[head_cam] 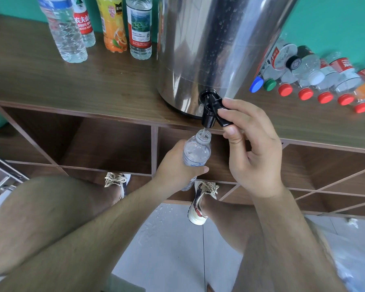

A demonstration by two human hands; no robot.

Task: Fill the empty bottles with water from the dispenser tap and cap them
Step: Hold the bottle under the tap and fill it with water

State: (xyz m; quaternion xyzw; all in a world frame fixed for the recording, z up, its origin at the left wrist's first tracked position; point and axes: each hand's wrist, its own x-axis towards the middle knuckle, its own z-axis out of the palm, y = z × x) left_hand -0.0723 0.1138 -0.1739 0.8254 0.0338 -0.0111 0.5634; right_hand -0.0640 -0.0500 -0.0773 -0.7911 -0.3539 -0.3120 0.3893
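Note:
A steel water dispenser stands on the wooden counter. Its black tap juts over the counter edge. My right hand pinches the tap lever between thumb and forefinger. A thin stream of water falls from the spout into the open neck of a clear plastic bottle. My left hand grips that bottle around its middle, holding it uncapped and slightly tilted just under the spout.
Several upright bottles stand at the back left of the counter. Several capped bottles lie on their sides to the right of the dispenser. Open wooden cubbies sit below the counter. Water drops spot the grey floor tiles by my feet.

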